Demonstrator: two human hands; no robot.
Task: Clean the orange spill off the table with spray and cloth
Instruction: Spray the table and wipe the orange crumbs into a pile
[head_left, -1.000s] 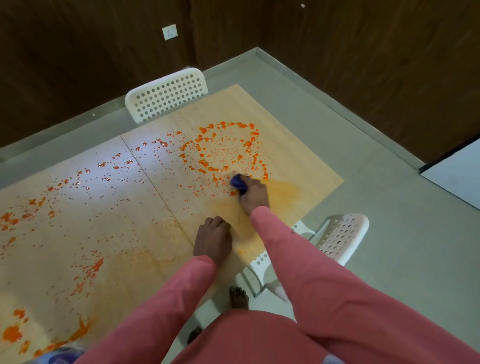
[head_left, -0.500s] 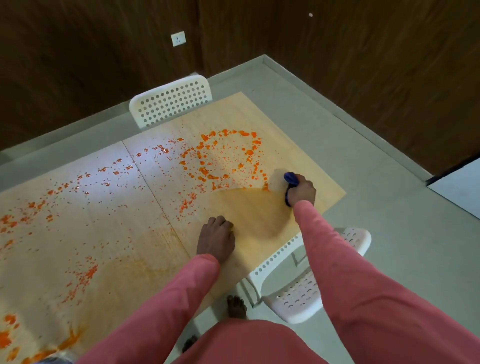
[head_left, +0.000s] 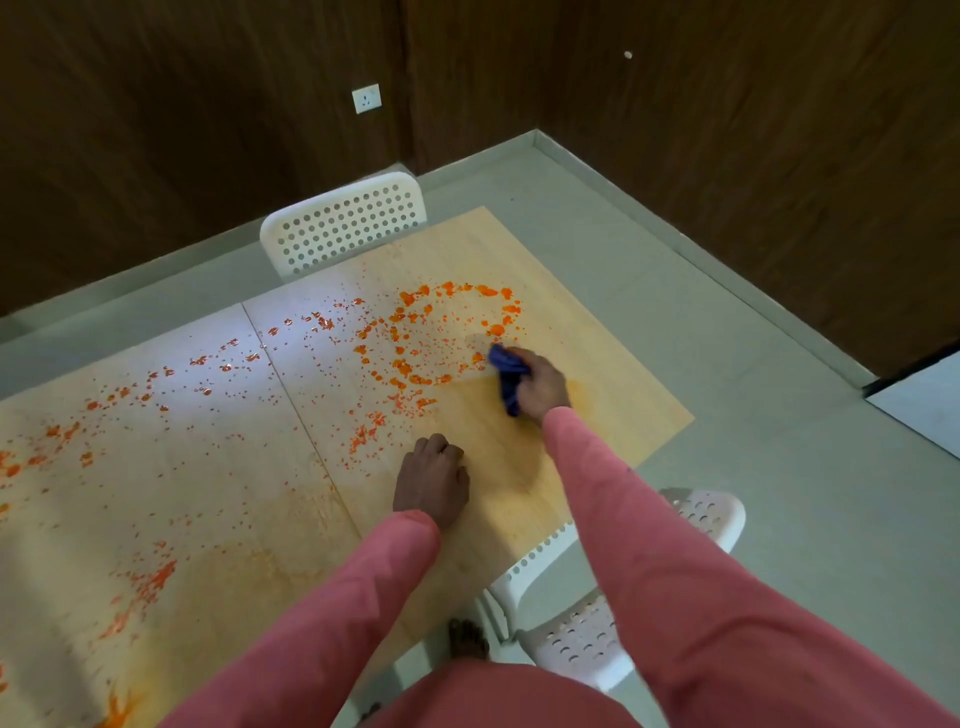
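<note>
Orange spill (head_left: 415, 353) lies in blobs and fine drops across the light wooden table (head_left: 613, 364), thickest in a ring at the far right end. My right hand (head_left: 540, 387) grips a bunched blue cloth (head_left: 506, 376) and presses it on the table at the ring's right side. A wiped, faintly orange patch spreads below the cloth. My left hand (head_left: 431, 480) rests on the table near the front edge with its fingers curled under, holding nothing. No spray bottle is in view.
One white perforated chair (head_left: 343, 223) stands behind the table's far edge, another (head_left: 592, 618) at the near right beside my feet. Dark wood walls close the corner. More orange splashes (head_left: 31, 457) spread over the left of the table.
My right hand has carried the cloth from the table's right edge back left and up to the ring of drops. The left hand has stayed put. The camera has shifted slightly.
</note>
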